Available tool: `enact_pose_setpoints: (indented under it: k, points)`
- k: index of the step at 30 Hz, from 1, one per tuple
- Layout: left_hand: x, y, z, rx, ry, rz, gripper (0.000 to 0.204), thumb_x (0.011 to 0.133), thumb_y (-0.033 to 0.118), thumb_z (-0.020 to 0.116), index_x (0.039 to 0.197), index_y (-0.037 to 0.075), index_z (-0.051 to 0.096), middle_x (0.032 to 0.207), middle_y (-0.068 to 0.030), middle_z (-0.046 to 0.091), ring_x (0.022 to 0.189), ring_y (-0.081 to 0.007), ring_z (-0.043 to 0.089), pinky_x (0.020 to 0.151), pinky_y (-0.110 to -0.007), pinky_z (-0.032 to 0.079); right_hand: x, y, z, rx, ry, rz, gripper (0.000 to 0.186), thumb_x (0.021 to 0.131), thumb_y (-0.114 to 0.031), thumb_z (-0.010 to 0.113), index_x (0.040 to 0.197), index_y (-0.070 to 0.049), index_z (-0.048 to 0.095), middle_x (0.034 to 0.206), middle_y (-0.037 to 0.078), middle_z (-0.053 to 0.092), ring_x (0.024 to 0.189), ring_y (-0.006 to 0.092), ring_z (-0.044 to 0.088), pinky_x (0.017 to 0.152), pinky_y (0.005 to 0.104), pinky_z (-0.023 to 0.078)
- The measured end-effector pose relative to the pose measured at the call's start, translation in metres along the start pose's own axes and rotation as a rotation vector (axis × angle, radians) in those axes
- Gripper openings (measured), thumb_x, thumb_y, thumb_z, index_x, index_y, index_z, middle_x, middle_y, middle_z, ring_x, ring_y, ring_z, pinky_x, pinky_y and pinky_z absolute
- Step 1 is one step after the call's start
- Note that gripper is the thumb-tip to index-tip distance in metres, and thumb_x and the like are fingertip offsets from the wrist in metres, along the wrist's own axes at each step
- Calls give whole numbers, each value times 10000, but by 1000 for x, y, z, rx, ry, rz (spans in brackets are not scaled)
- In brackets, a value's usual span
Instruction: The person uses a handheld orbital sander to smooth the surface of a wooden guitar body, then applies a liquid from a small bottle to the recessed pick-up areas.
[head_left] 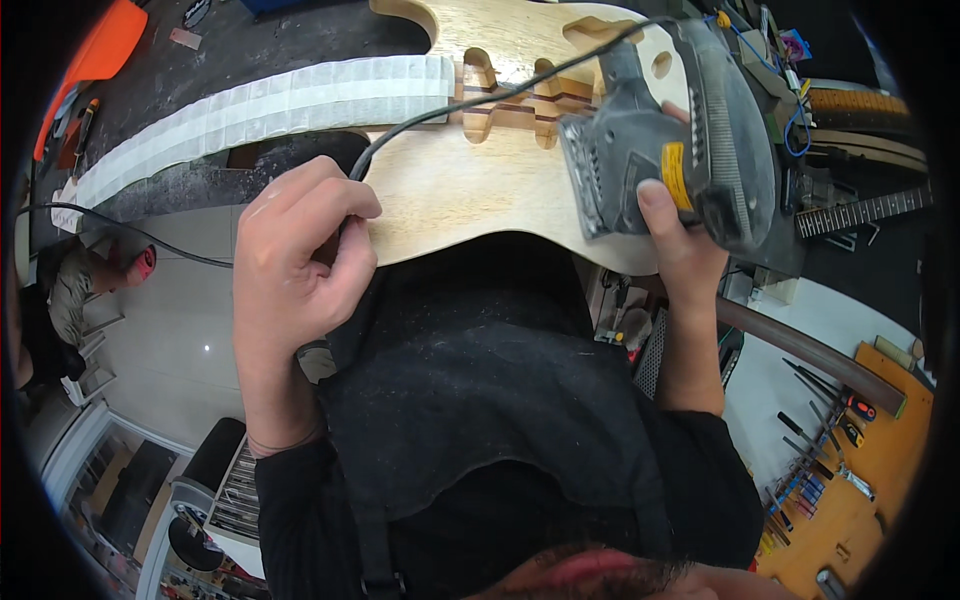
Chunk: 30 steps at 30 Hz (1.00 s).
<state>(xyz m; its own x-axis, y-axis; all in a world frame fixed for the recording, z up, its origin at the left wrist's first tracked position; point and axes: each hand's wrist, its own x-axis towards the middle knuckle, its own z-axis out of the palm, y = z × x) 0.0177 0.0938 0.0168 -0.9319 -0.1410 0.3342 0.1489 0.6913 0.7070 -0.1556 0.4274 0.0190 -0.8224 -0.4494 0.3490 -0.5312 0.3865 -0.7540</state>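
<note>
A pale wooden guitar body (pixel 455 190) with routed cavities lies across the upper middle, with a long neck piece wrapped in white masking tape (pixel 250 95) extending leftward. My right hand (pixel 680 240) grips a grey power sander (pixel 630 140) with a yellow label, which sits on the body's right part, thumb over its housing. A black cord (pixel 420 117) arches from the sander across the body to my left hand (pixel 300 240), whose curled fingers and thumb close on it at the body's lower left edge. The sander hides part of the body.
A dark bench (pixel 160 50) holds an orange object (pixel 100 50), tools and, at right, a fretted neck (pixel 860 210). Another person (pixel 70 300) is at far left. Below right is a wooden board with hand tools (pixel 860 480). My dark apron fills the lower middle.
</note>
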Motion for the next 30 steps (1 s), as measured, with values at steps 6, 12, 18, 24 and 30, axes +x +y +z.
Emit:
enact_pose_setpoints:
  k: [6, 12, 18, 24, 30]
  points:
    - [-1, 0, 3, -13, 16, 23, 183, 761, -63, 702, 916, 33, 691, 789, -106, 578, 717, -299, 615, 688, -409, 487, 2, 3, 3, -27, 21, 55, 703, 995, -205, 854, 1591, 73, 605, 1555, 215, 711, 1368, 259, 701, 1188, 411, 558]
    - [-2, 0, 4, -1, 30, 34, 183, 762, -64, 702, 915, 37, 694, 790, -104, 580, 720, -297, 614, 698, -407, 487, 4, 5, 8, 130, 149, -64, 555, 938, -179, 985, 1399, 30, 758, 1349, 113, 789, 1200, 214, 750, 1096, 394, 591]
    - [-1, -3, 4, 16, 17, 54, 197, 758, -66, 704, 925, 38, 697, 785, -102, 577, 724, -297, 614, 698, -405, 484, 9, 8, 5, 16, 54, -103, 651, 937, -152, 952, 1513, 25, 705, 1478, 149, 745, 1328, 260, 719, 1172, 418, 560]
    - [-8, -9, 1, -39, 76, 39, 244, 746, -80, 714, 959, 37, 727, 769, -78, 587, 647, -241, 577, 647, -376, 451, -8, 3, 3, 136, -8, -86, 781, 932, -221, 953, 1607, 16, 640, 1567, 167, 706, 1428, 303, 680, 1232, 441, 531]
    - [-18, -21, -2, -157, 276, 95, 251, 776, -131, 677, 969, 20, 731, 797, -46, 639, 645, -142, 534, 597, -291, 385, -11, -7, 1, -16, -139, -1, 997, 933, -533, 917, 1653, 55, 558, 1573, 230, 693, 1442, 318, 668, 1228, 475, 537]
